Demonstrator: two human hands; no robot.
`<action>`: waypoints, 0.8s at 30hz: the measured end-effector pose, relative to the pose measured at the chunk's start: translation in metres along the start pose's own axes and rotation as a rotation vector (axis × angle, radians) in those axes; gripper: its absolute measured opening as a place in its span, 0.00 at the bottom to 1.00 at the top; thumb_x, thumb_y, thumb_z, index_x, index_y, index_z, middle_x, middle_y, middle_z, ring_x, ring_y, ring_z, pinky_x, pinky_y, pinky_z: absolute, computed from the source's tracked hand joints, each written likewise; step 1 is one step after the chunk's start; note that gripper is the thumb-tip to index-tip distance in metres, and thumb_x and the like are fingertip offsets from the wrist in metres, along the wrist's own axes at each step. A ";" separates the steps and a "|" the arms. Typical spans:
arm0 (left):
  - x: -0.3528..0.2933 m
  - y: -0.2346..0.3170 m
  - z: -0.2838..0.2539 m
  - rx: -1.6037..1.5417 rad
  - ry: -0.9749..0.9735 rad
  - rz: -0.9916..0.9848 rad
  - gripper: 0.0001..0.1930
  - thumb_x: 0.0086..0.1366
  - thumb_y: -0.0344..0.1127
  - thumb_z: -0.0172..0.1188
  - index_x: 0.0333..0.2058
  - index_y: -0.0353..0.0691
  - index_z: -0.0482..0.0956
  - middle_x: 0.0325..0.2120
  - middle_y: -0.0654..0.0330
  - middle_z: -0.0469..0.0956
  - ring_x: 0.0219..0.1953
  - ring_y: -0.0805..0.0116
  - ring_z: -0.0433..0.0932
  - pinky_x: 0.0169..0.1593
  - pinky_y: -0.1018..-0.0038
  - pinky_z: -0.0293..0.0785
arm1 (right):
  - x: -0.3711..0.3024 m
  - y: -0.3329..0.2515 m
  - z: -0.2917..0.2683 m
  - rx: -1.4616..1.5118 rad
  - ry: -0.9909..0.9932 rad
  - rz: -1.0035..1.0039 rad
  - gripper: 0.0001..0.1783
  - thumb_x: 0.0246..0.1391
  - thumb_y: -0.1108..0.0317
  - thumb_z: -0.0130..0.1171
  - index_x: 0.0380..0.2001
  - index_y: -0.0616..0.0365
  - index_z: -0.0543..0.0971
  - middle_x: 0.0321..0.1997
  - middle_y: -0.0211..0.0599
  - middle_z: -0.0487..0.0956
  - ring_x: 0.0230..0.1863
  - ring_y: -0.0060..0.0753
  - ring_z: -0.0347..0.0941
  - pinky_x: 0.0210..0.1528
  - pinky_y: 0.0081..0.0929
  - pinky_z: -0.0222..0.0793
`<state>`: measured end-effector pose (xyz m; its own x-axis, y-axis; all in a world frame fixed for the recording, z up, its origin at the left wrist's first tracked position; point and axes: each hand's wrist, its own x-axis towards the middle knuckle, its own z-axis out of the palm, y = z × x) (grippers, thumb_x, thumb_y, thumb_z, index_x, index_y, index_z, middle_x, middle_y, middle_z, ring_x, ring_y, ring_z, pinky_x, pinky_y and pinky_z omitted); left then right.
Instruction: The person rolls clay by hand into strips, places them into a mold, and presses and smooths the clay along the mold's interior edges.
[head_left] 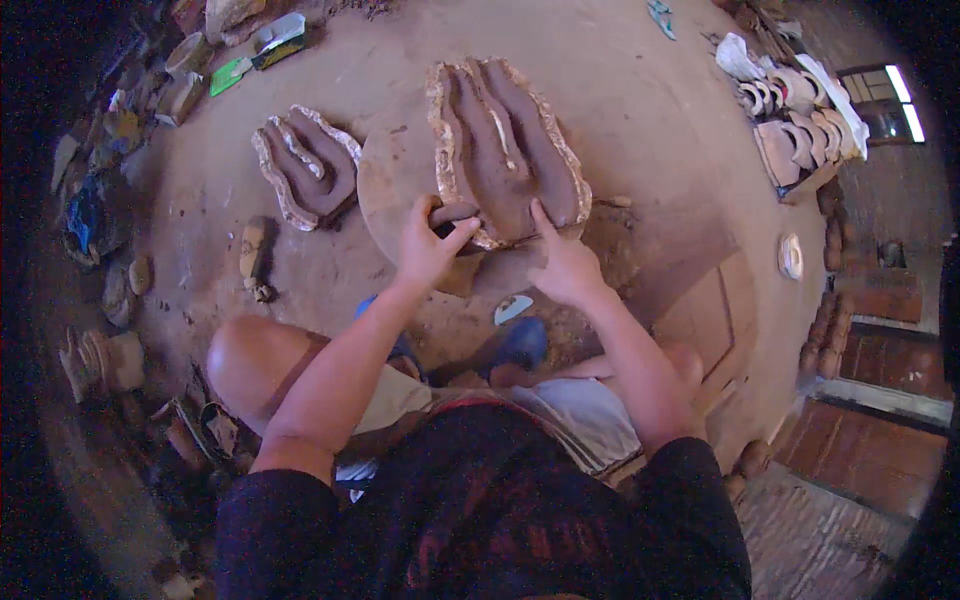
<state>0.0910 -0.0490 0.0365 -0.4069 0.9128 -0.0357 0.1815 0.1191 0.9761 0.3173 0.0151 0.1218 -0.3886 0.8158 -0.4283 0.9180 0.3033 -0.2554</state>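
A large plaster mold (pixel 572 158) with a pale ragged rim lies in front of me, lined with brown clay (pixel 515 205). Two long grooves run through it, parted by a pale-topped ridge (pixel 497 130). At its near left corner, my left hand (pixel 430 245) grips a dark lump of clay (pixel 453 213) between thumb and fingers. My right hand (pixel 568 265) has its index finger stretched out, the tip touching the clay near the mold's close end; it holds nothing visible. Under the mold is a round board (pixel 385 190), partly covered.
A smaller clay-lined mold (pixel 335 190) rests to the left. Nearer on that side lies a pale elongated piece (pixel 252 250). A small white oval piece (pixel 513 309) is by my blue shoes (pixel 520 345). Curved clay pieces (pixel 805 140) are stacked at the far right.
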 end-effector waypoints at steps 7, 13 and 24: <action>0.002 -0.009 -0.003 -0.054 -0.006 0.002 0.31 0.57 0.48 0.79 0.49 0.31 0.75 0.40 0.48 0.83 0.44 0.59 0.83 0.50 0.64 0.78 | -0.006 -0.027 -0.001 -0.267 -0.002 0.060 0.59 0.49 0.61 0.61 0.81 0.29 0.41 0.38 0.62 0.85 0.41 0.66 0.84 0.49 0.54 0.80; 0.004 0.002 -0.006 -0.002 -0.039 -0.012 0.32 0.57 0.48 0.79 0.50 0.31 0.76 0.39 0.48 0.82 0.43 0.59 0.82 0.49 0.63 0.78 | -0.002 -0.003 -0.007 -0.161 0.020 0.075 0.60 0.51 0.61 0.61 0.81 0.35 0.38 0.39 0.65 0.84 0.41 0.68 0.83 0.49 0.55 0.80; 0.011 -0.011 -0.010 -0.014 -0.038 0.041 0.33 0.57 0.48 0.78 0.49 0.29 0.76 0.40 0.48 0.81 0.45 0.58 0.82 0.50 0.63 0.77 | 0.032 -0.002 -0.011 0.230 0.051 -0.013 0.61 0.48 0.67 0.62 0.81 0.54 0.39 0.39 0.61 0.85 0.41 0.57 0.84 0.51 0.44 0.78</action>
<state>0.0754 -0.0447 0.0275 -0.3646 0.9312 -0.0034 0.1846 0.0758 0.9799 0.3037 0.0465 0.1181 -0.3906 0.8382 -0.3806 0.8687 0.1989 -0.4536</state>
